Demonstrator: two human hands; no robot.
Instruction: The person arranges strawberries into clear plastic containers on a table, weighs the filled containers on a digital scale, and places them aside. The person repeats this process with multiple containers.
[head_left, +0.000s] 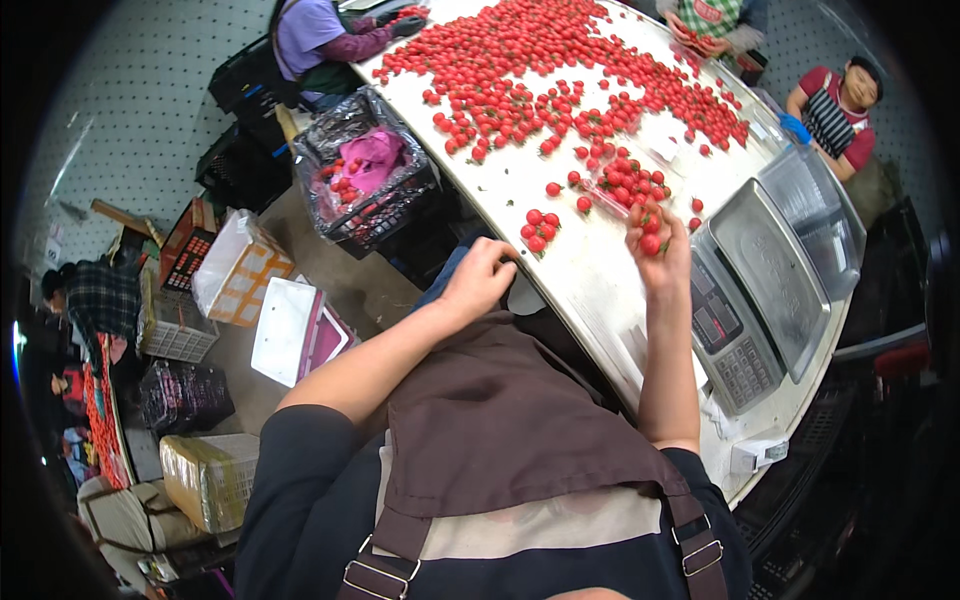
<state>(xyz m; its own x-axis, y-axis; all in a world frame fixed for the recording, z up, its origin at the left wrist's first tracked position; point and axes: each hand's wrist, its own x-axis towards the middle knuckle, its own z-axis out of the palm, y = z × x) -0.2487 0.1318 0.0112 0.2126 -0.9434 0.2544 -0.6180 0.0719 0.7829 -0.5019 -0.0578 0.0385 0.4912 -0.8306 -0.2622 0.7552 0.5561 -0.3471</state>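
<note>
Small red cherry tomatoes (480, 67) with green stems lie spread over the white table (592, 281). My right hand (664, 251) holds a few of them in its fingers, just left of the digital scale. Just beyond it is a clear plastic container (606, 196) heaped with tomatoes. My left hand (480, 277) rests by the near table edge, fingers curled; its fingertips are partly hidden, but nothing is seen in it. A small cluster of tomatoes (540, 230) sits on the table to the right of that hand.
The digital scale (750, 315) with its metal tray stands at the right, beside stacked clear plastic containers (814, 217). A plastic-lined black crate (367, 180) is left of the table; boxes (244, 270) are on the floor. Several people are around the table and at far left.
</note>
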